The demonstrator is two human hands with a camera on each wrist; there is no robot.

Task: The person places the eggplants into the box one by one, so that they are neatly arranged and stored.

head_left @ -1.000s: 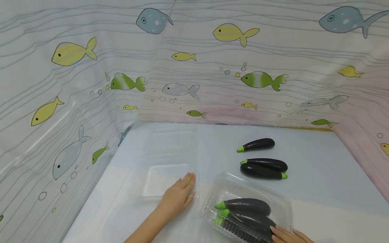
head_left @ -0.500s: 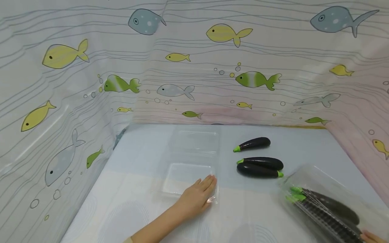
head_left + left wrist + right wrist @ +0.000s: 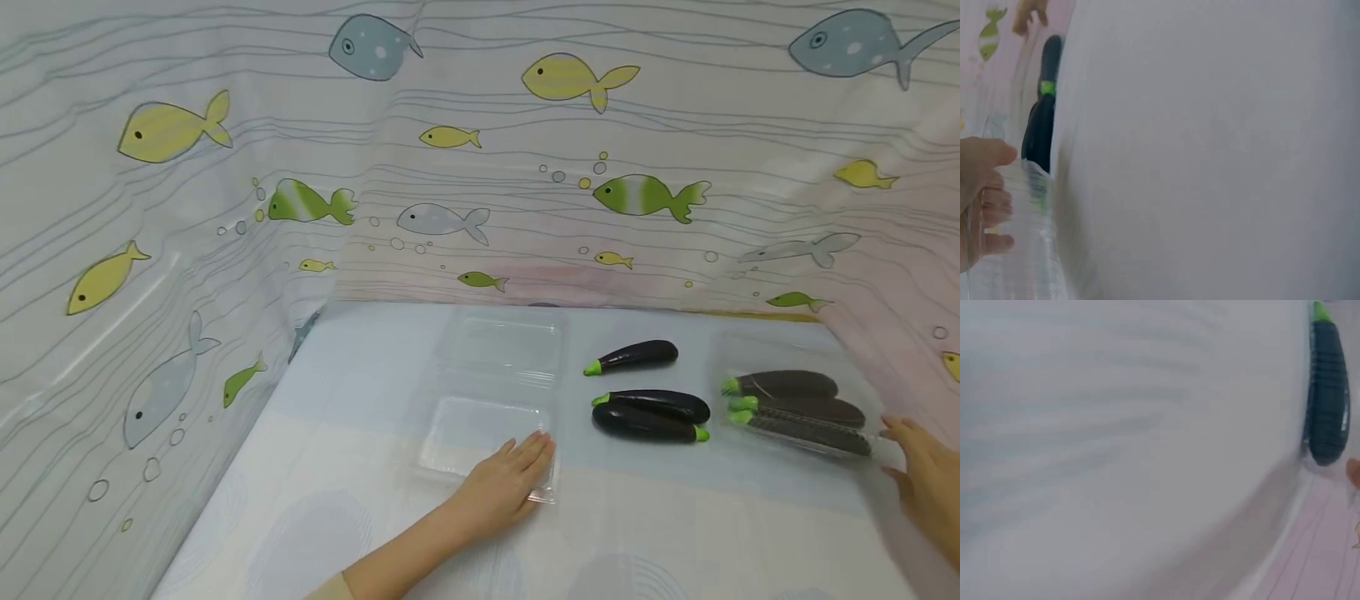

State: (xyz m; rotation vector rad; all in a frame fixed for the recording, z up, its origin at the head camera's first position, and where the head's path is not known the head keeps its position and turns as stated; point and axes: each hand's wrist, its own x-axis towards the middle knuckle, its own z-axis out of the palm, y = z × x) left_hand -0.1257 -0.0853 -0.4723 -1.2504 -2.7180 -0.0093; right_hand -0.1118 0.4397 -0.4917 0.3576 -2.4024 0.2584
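My left hand (image 3: pixel 506 483) holds the near right corner of an open clear plastic clamshell container (image 3: pixel 487 392), whose two shallow halves lie flat on the table. In the left wrist view the fingers (image 3: pixel 997 200) show through the clear plastic wall, with the thumb above them. At the right, a closed clear clamshell (image 3: pixel 780 346) lies with three dark eggplants (image 3: pixel 783 383) inside, green stems to the left. My right hand (image 3: pixel 930 483) is at its right end, thumb and fingers spread apart. One packed eggplant (image 3: pixel 1329 394) shows in the right wrist view.
Three loose eggplants lie between the containers: one alone (image 3: pixel 641 356) farther back and a touching pair (image 3: pixel 648 421) nearer. A pale cloth (image 3: pixel 390 533) covers the table. A fish-print curtain (image 3: pixel 525 167) rises behind and along both sides.
The right hand has moved the filled clamshell from the near middle to the right side, and its fingers are now spread. The left hand has drawn the open container rightward.
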